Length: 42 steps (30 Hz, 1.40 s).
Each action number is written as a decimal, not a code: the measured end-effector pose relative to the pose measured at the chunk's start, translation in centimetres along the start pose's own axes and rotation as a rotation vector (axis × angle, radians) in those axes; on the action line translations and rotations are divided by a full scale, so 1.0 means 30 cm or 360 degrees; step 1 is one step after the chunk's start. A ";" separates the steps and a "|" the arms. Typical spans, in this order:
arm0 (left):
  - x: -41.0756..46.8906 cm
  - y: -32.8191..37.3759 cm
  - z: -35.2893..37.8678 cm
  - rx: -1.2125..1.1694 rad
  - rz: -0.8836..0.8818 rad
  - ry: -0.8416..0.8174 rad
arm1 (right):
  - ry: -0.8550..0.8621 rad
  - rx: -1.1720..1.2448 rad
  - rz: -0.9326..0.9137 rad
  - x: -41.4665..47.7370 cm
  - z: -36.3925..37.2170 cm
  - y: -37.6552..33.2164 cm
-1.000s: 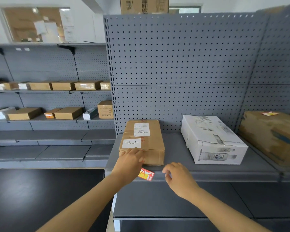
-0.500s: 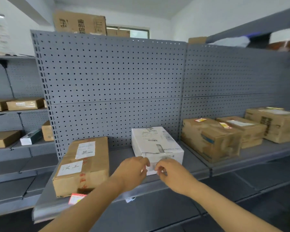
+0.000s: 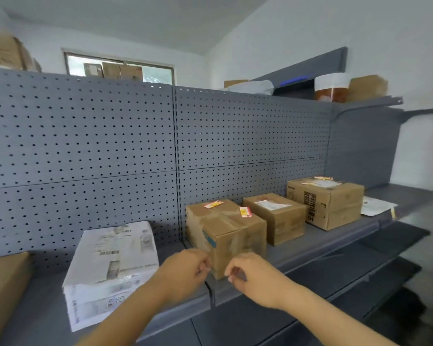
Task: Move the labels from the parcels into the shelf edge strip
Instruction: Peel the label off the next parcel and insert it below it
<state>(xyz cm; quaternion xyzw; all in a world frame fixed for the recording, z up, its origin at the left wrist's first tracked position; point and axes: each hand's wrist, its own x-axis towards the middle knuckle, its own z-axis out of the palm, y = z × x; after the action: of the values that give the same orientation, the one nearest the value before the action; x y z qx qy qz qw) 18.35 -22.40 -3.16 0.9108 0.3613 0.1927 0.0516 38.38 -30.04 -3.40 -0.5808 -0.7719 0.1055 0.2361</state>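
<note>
A taped brown parcel (image 3: 225, 236) stands on the grey shelf and carries two red-and-white labels (image 3: 213, 204) (image 3: 245, 212) on its top. My left hand (image 3: 185, 273) hovers at its front lower left corner, and my right hand (image 3: 250, 275) at its front lower right. Both hands have their fingers curled and I see nothing held in either. The shelf edge strip (image 3: 323, 249) runs along the shelf front just below the hands. A white parcel (image 3: 115, 255) lies to the left.
Two more brown parcels (image 3: 278, 218) (image 3: 328, 203) stand further right, the far one with labels (image 3: 323, 178) on top. A white paper (image 3: 375, 206) lies beyond them. Another brown parcel (image 3: 3, 283) sits at the far left. Grey pegboard backs the shelf.
My view and both hands have moved right along the shelf, from the leftmost brown parcel past the white parcel to the taped brown parcel. A red label stayed in the strip under the leftmost parcel.
</note>
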 end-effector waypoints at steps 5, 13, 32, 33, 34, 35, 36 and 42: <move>0.153 0.049 0.034 0.0022 -0.0006 -0.0061 | -0.0003 0.0036 0.0029 0.041 -0.070 0.162; 0.419 -0.001 0.049 0.0058 -0.0039 -0.0101 | 0.0185 0.0046 0.0048 0.233 -0.140 0.383; 0.920 -0.142 0.061 0.0387 -0.0115 -0.0179 | 0.0049 -0.0181 0.0367 0.719 -0.238 0.701; 0.926 -0.140 0.063 0.0376 -0.0129 -0.0182 | 0.0021 -0.0130 0.0373 0.726 -0.236 0.711; 0.931 -0.138 0.064 0.0372 -0.0140 -0.0184 | 0.0008 -0.0078 0.0370 0.734 -0.234 0.720; 0.934 -0.137 0.067 0.0375 -0.0149 -0.0175 | 0.0005 -0.0033 0.0360 0.740 -0.234 0.729; 0.936 -0.138 0.070 0.0381 -0.0156 -0.0156 | 0.0009 0.0001 0.0347 0.747 -0.236 0.738; 0.926 -0.147 0.105 0.0361 -0.0203 -0.0048 | 0.0137 0.0164 0.0225 0.778 -0.244 0.781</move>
<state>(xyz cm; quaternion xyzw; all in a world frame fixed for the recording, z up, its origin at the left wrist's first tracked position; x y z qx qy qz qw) 35.24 -0.20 1.62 0.8888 0.4371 0.1333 -0.0341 56.80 -1.65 -1.65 -0.6250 -0.7116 0.1365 0.2904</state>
